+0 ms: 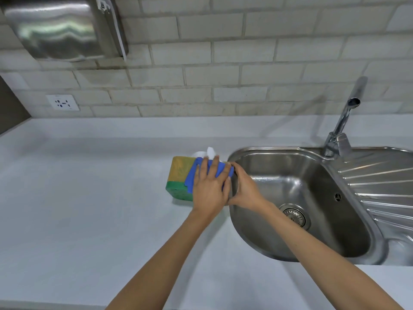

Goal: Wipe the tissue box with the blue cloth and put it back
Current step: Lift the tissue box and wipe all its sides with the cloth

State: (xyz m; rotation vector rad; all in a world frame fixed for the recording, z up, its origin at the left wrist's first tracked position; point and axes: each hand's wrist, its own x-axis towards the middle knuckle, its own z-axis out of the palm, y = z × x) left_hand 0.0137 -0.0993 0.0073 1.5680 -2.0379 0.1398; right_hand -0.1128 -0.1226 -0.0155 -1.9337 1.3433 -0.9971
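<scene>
A yellow and green tissue box (180, 175) stands on the white counter just left of the sink, a white tissue (210, 152) poking out of its top. A blue cloth (196, 170) lies over the box's top and near side. My left hand (210, 189) presses flat on the cloth, fingers spread. My right hand (243, 189) grips the box's right end, at the sink rim. The right part of the box is hidden behind both hands.
A steel sink (297, 198) with a drain (293, 214) and ribbed drainboard (384, 186) fills the right side, a tap (344, 121) behind it. The white counter (89, 198) stretches left. A wall socket (63, 102) and a steel dispenser (60, 27) are on the tiled wall.
</scene>
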